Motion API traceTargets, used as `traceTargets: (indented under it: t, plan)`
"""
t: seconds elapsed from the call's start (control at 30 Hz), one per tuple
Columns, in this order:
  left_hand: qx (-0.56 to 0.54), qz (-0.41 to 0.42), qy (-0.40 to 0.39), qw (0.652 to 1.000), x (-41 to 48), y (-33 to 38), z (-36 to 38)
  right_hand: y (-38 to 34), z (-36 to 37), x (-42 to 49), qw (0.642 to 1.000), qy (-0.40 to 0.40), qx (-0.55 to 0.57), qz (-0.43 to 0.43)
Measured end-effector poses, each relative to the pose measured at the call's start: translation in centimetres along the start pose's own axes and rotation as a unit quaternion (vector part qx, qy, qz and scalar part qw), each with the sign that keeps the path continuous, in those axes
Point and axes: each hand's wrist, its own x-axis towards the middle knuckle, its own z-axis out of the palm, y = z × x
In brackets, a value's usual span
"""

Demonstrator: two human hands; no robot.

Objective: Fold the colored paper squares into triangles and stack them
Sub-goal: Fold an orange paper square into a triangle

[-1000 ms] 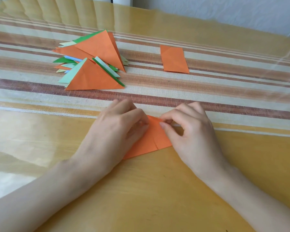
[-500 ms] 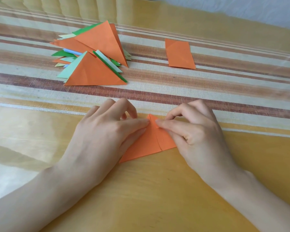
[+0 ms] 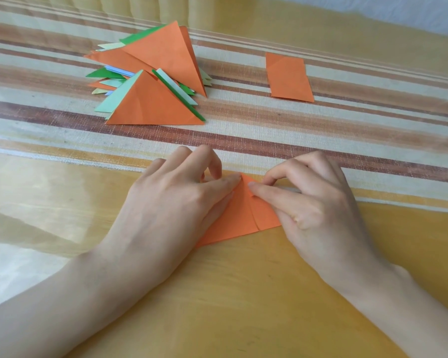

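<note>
An orange paper triangle [image 3: 241,218] lies flat on the table between my hands, with a crease running down its middle. My left hand [image 3: 171,202] presses its left half, thumb tip at the top corner. My right hand [image 3: 313,200] covers the right half, the index finger pressing near the apex. Farther back on the left sits a loose pile of folded triangles [image 3: 150,78] in orange, green, pale green and blue. An orange folded rectangle of paper [image 3: 289,77] lies alone at the back right.
A striped cloth runner [image 3: 347,130] crosses the yellow table [image 3: 243,293] under a shiny transparent cover. A pale wall [image 3: 398,11] lies beyond the table's far edge.
The view has tilted slightly. My right index finger slid along the right flap toward the apex; my left fingers lifted a little while the thumb stays at the top corner.
</note>
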Motion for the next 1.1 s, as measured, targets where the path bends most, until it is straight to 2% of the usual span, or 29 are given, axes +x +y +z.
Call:
traceTargets:
  t: [0.57, 0.73, 1.1]
  plan:
    - [0.066, 0.037, -0.01, 0.997, -0.2, 0.0, 0.5, -0.2, 0.0, 0.1, 0.999, -0.013, -0.034, -0.019]
    - [0.098, 0.054, -0.004, 0.994, -0.1, 0.2, 0.5, -0.7, -0.7, -0.2, 0.998, -0.043, -0.037, 0.011]
    - [0.137, 0.054, 0.002, 0.989, -0.4, 0.6, 0.7, -1.2, -1.8, -1.4, 0.987, -0.017, -0.159, -0.003]
